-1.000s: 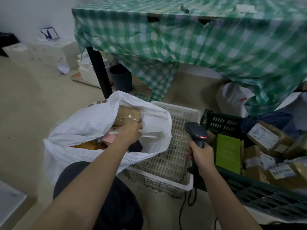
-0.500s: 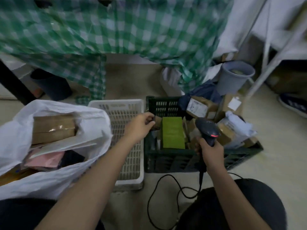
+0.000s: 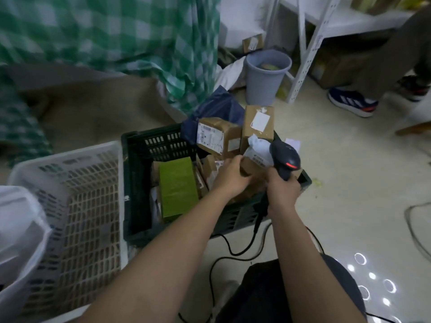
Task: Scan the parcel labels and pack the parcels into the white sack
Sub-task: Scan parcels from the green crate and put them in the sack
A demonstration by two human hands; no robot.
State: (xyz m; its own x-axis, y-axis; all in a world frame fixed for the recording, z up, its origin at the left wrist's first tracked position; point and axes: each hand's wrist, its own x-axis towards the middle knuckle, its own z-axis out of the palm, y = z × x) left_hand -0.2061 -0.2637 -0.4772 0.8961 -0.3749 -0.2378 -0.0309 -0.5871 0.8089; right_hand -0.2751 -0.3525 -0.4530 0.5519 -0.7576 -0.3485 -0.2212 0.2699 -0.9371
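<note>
A dark green crate [image 3: 149,145] in the middle holds several brown parcels and a green box [image 3: 178,188]. My left hand [image 3: 229,177] grips a brown parcel [image 3: 253,167] with a white label at the crate's right side. My right hand [image 3: 283,191] is shut on the black barcode scanner [image 3: 284,158], whose red light glows right above that parcel. Two more labelled parcels [image 3: 219,137] stand behind it. Only an edge of the white sack [image 3: 18,229] shows at far left.
A white perforated basket [image 3: 77,206] sits between sack and crate. The scanner cable [image 3: 224,248] loops on the floor by my knee. A grey bin [image 3: 265,75], a white shelf frame [image 3: 303,50] and another person's shoe [image 3: 352,102] are at the right. Green checked cloth [image 3: 116,31] hangs behind.
My left hand left the sack, crossed over the white basket and took hold of a brown parcel in the crate. The scanner moved in over that parcel. The view swung right.
</note>
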